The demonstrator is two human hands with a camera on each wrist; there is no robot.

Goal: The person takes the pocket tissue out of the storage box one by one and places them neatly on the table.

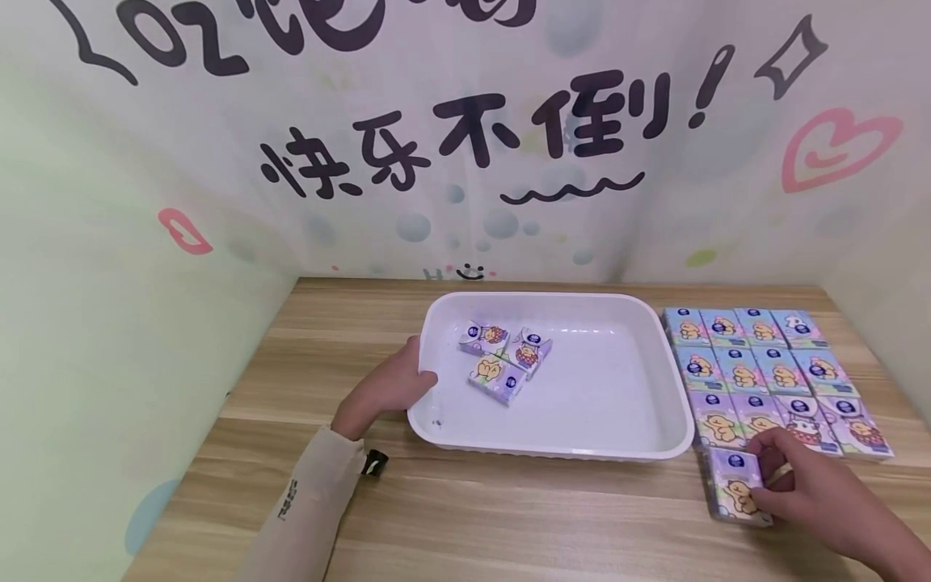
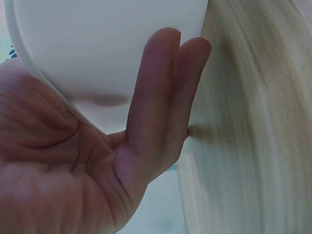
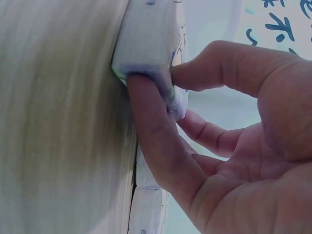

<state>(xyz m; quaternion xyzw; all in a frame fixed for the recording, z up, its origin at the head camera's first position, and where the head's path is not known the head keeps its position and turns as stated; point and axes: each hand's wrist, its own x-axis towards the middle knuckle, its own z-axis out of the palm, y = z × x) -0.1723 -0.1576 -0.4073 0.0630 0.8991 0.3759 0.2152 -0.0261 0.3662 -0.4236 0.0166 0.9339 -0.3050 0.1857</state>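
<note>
A white plastic tray (image 1: 596, 388) stands on the table, with three small tissue packs (image 1: 489, 370) lying together in its left half. My left hand (image 1: 393, 380) holds the tray's left edge, thumb over the rim. In the left wrist view, two fingers (image 2: 156, 92) lie along the tray's outer wall (image 2: 97, 48). At the right, my right hand (image 1: 822, 489) pinches a purple tissue pack (image 1: 733, 473) printed with a yellow cartoon animal. That pack is at the near left end of the packs laid in rows. The right wrist view shows finger and thumb on the pack (image 3: 146, 44).
Rows of blue tissue packs (image 1: 742, 372) and purple ones (image 1: 800, 420) lie side by side right of the tray on the wooden table (image 1: 473, 517). A printed curtain or wall (image 1: 436, 218) rises behind the table, and pale walls flank it.
</note>
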